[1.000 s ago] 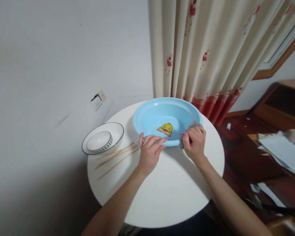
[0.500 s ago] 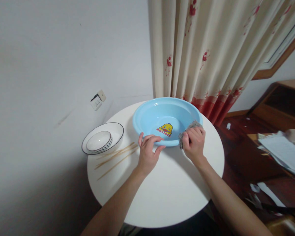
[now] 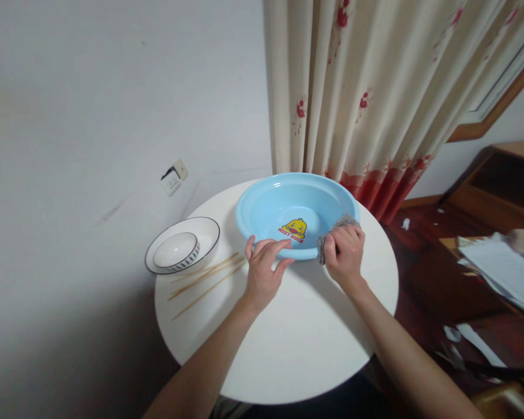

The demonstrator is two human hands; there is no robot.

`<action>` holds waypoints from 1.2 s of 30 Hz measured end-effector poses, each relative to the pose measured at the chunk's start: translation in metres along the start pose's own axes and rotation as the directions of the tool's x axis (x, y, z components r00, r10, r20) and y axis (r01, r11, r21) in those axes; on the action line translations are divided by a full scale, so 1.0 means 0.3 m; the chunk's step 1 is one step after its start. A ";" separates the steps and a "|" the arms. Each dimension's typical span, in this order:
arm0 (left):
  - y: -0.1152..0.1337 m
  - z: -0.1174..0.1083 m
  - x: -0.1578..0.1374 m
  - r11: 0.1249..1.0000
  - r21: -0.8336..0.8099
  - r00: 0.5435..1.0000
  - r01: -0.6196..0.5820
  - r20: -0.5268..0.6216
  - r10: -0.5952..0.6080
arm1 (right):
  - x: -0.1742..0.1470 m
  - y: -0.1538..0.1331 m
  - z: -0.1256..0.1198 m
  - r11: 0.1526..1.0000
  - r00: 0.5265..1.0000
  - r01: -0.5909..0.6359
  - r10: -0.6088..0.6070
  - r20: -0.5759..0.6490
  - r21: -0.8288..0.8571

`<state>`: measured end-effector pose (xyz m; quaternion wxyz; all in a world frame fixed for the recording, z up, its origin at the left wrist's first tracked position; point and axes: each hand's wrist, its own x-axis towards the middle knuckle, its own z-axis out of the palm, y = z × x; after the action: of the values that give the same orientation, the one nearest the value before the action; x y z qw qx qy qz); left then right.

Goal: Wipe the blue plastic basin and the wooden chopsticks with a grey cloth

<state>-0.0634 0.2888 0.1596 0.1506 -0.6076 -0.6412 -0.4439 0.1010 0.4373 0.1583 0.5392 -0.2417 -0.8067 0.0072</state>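
A light blue plastic basin (image 3: 262, 203) with a yellow duck print stands on the round white table (image 3: 297, 343). My left hand (image 3: 264, 270) is at the basin's near rim, fingers bent over the edge and thumb outside it. At the near right of that rim, my right hand (image 3: 346, 253) is closed around a grey fluffy cloth (image 3: 347, 220), which lies over the edge and is partly covered by the fingers. Several thin wooden chopsticks (image 3: 207, 291) lie loose on the table, left of my left hand.
A small bowl (image 3: 174, 250) sits inside a larger dark-rimmed white bowl (image 3: 208, 233) at the table's left edge, near the wall. Behind the basin hangs a floral curtain (image 3: 362, 134). Papers (image 3: 498, 267) are at the right.
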 end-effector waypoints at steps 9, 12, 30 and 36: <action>0.007 0.002 0.006 0.999 0.037 1.000 -0.018 0.017 0.017 | 0.002 -0.039 -0.005 1.000 1.000 -0.016 0.016 0.005 -0.002; 0.011 0.003 0.010 0.998 0.033 0.999 -0.047 0.003 0.047 | 0.000 -0.059 -0.004 1.000 1.000 0.005 -0.005 0.014 -0.009; -0.010 0.008 0.010 0.997 -0.035 0.996 0.074 -0.037 -0.075 | -0.001 -0.055 0.001 1.000 1.000 -0.006 0.006 0.027 -0.010; -0.008 0.001 0.016 1.000 0.015 1.000 -0.013 -0.001 0.013 | -0.003 -0.054 0.001 1.000 1.000 -0.003 0.003 0.020 -0.012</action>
<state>-0.0666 0.2924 0.1622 0.1585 -0.6104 -0.6404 -0.4384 0.0947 0.4226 0.1619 0.5296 -0.2459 -0.8118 0.0056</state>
